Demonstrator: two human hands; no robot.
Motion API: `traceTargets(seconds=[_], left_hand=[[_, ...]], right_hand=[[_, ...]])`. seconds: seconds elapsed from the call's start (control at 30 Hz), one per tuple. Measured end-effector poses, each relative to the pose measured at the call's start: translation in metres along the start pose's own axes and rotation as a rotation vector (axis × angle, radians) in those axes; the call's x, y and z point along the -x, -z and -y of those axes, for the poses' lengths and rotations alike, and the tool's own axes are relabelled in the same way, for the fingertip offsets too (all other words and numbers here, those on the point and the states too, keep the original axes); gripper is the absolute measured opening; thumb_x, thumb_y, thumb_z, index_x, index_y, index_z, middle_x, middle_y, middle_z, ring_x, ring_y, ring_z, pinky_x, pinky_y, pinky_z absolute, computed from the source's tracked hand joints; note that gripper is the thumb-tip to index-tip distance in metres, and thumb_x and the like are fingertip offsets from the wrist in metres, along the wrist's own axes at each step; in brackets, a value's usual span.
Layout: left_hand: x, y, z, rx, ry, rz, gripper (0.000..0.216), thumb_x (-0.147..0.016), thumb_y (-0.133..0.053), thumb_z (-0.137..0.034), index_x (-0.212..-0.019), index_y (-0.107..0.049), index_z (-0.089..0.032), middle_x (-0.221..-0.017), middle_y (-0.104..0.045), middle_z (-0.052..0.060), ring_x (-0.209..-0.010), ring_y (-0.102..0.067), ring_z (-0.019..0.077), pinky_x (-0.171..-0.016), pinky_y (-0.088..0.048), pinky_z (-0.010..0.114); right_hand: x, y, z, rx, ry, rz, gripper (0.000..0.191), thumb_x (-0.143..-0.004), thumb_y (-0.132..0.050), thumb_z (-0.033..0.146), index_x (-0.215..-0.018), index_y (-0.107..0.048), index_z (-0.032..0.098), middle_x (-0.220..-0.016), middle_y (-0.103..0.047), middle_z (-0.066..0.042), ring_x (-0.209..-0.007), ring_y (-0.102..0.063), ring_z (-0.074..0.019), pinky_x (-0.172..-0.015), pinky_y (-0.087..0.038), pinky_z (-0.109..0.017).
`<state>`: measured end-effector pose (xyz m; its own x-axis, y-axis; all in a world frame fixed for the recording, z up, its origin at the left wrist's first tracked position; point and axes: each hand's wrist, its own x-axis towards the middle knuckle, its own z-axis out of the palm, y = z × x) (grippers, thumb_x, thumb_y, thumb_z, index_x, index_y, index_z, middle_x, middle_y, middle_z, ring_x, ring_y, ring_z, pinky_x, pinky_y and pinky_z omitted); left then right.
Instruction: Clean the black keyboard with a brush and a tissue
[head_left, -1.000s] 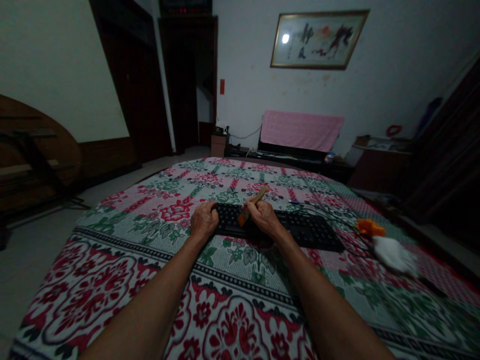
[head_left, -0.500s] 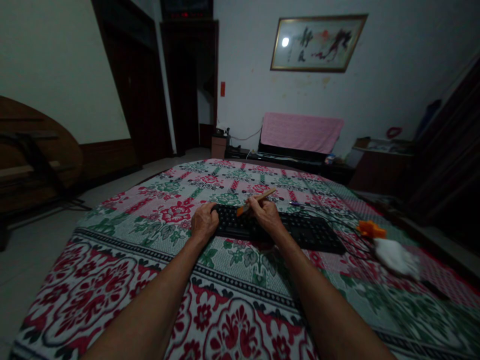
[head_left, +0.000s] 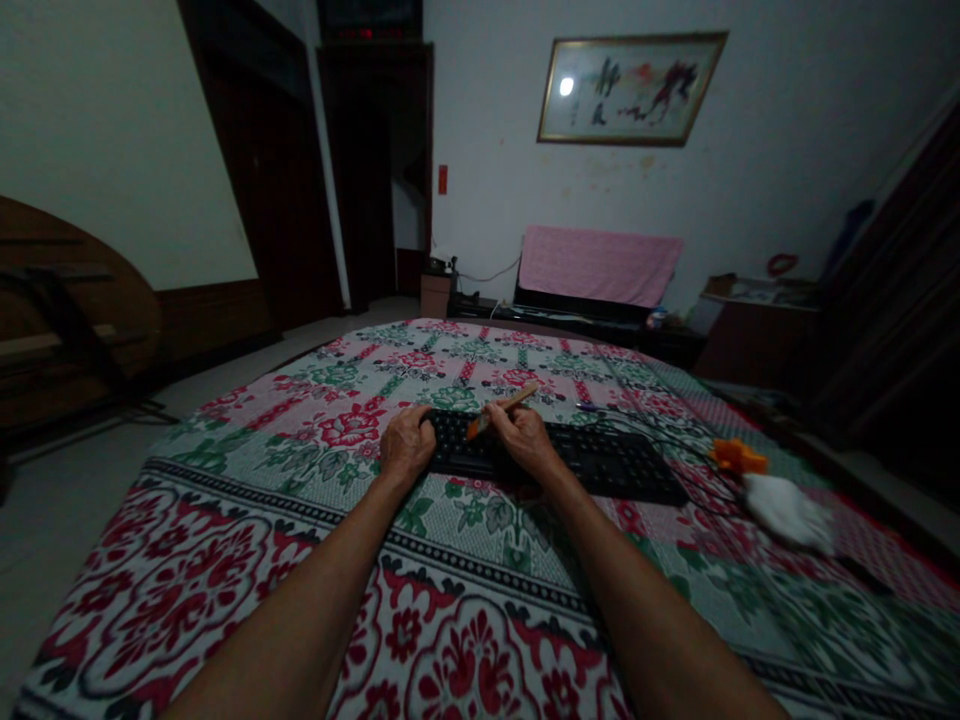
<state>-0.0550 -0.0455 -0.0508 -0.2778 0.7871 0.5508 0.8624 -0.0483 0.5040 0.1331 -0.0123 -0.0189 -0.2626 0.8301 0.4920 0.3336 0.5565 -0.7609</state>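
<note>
A black computer keyboard (head_left: 622, 465) lies on the patterned cloth in front of me. Its left end is gripped by my left hand (head_left: 407, 442), with the thumb on top near the keys and the other fingers largely hidden. My right hand (head_left: 525, 435) is closed round a brush (head_left: 517, 397) with a pale wooden handle. The handle slants up to the right, while the orange-brown bristles point down to the left, at the keys of the keyboard's left part. Part of the keyboard's middle is covered by my right hand.
A flowered cloth (head_left: 465, 560) covers the broad surface under the keyboard. To the right lie dark cables, an orange object (head_left: 739, 457), a crumpled white cloth (head_left: 789, 512) and a small dark object (head_left: 862, 575). A purple pen-like item (head_left: 589, 407) rests behind the keyboard.
My right hand has shifted slightly left with the brush, and the bristles sit a little further left on the keys. My left hand keeps its hold on the keyboard.
</note>
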Motion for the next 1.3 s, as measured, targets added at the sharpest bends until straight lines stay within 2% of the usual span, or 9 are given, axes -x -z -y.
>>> traceTargets(seconds=[0.1,0.23,0.33,0.43,0.57,0.77,1.0,1.2,1.3], left_hand=[[0.000,-0.001,0.001,-0.005,-0.004,-0.002,0.036,-0.078,-0.043,-0.016,-0.107,-0.065,-0.017,-0.109,-0.067,0.006,-0.100,-0.060,0.0205,-0.093,-0.044,0.030],[0.000,-0.001,0.001,-0.013,-0.005,-0.001,0.036,-0.078,-0.043,-0.017,-0.106,-0.065,-0.018,-0.108,-0.067,0.005,-0.099,-0.061,0.0207,-0.091,-0.045,0.030],[-0.001,-0.001,0.001,-0.008,-0.002,0.000,0.036,-0.078,-0.043,-0.017,-0.106,-0.066,-0.017,-0.108,-0.067,0.006,-0.099,-0.060,0.0208,-0.092,-0.045,0.030],[-0.001,-0.001,0.001,-0.003,-0.006,0.000,0.037,-0.078,-0.042,-0.016,-0.106,-0.066,-0.016,-0.108,-0.067,0.006,-0.100,-0.060,0.0205,-0.093,-0.044,0.030],[-0.001,-0.001,0.002,-0.002,-0.017,-0.009,0.036,-0.078,-0.043,-0.016,-0.105,-0.066,-0.016,-0.107,-0.068,0.006,-0.099,-0.060,0.0203,-0.093,-0.044,0.030],[-0.001,-0.002,0.002,-0.002,-0.019,-0.011,0.036,-0.078,-0.043,-0.017,-0.105,-0.066,-0.016,-0.106,-0.068,0.006,-0.099,-0.061,0.0204,-0.092,-0.044,0.029],[0.000,-0.001,0.001,0.002,-0.009,-0.002,0.036,-0.078,-0.043,-0.017,-0.106,-0.066,-0.017,-0.107,-0.068,0.005,-0.099,-0.060,0.0203,-0.093,-0.044,0.030],[-0.001,0.000,0.000,0.000,-0.006,0.003,0.036,-0.078,-0.043,-0.017,-0.105,-0.066,-0.018,-0.106,-0.068,0.005,-0.098,-0.061,0.0202,-0.091,-0.045,0.030],[-0.001,-0.001,0.001,0.004,-0.010,0.003,0.036,-0.078,-0.042,-0.017,-0.105,-0.066,-0.018,-0.106,-0.068,0.005,-0.098,-0.061,0.0199,-0.092,-0.044,0.029]], right_hand=[[0.001,-0.003,0.002,-0.019,0.036,-0.018,0.034,-0.079,-0.049,0.043,-0.087,-0.065,0.014,-0.075,-0.066,-0.004,-0.069,-0.060,-0.0173,-0.064,-0.045,-0.025],[0.003,-0.004,0.005,-0.028,0.028,0.073,0.034,-0.079,-0.049,0.043,-0.082,-0.066,0.014,-0.078,-0.067,-0.005,-0.073,-0.061,-0.0179,-0.067,-0.046,-0.025],[0.002,-0.001,0.006,-0.027,-0.007,0.140,0.038,-0.081,-0.046,0.046,-0.077,-0.066,0.013,-0.073,-0.065,-0.004,-0.067,-0.059,-0.0163,-0.061,-0.045,-0.024],[0.001,0.001,0.005,-0.021,-0.003,0.097,0.039,-0.082,-0.044,0.045,-0.082,-0.066,0.013,-0.072,-0.064,-0.004,-0.066,-0.059,-0.0164,-0.060,-0.044,-0.024],[0.002,0.000,0.005,0.017,0.025,0.011,0.037,-0.082,-0.045,0.044,-0.080,-0.065,0.013,-0.083,-0.066,-0.007,-0.077,-0.062,-0.0189,-0.068,-0.046,-0.026],[0.004,0.001,0.011,0.016,0.055,0.161,0.034,-0.084,-0.040,0.035,-0.075,-0.065,0.014,-0.075,-0.065,-0.005,-0.073,-0.061,-0.0169,-0.066,-0.045,-0.024],[0.005,0.000,0.016,0.040,0.035,0.055,0.038,-0.085,-0.039,0.039,-0.080,-0.066,0.012,-0.074,-0.064,-0.005,-0.070,-0.061,-0.0184,-0.064,-0.044,-0.025],[0.006,-0.002,0.017,0.010,0.059,0.151,0.033,-0.084,-0.038,0.031,-0.073,-0.065,0.014,-0.077,-0.066,-0.005,-0.075,-0.062,-0.0173,-0.069,-0.045,-0.024],[0.006,-0.002,0.018,-0.025,0.022,0.127,0.035,-0.085,-0.037,0.034,-0.075,-0.065,0.014,-0.076,-0.066,-0.005,-0.072,-0.061,-0.0164,-0.066,-0.045,-0.023]])
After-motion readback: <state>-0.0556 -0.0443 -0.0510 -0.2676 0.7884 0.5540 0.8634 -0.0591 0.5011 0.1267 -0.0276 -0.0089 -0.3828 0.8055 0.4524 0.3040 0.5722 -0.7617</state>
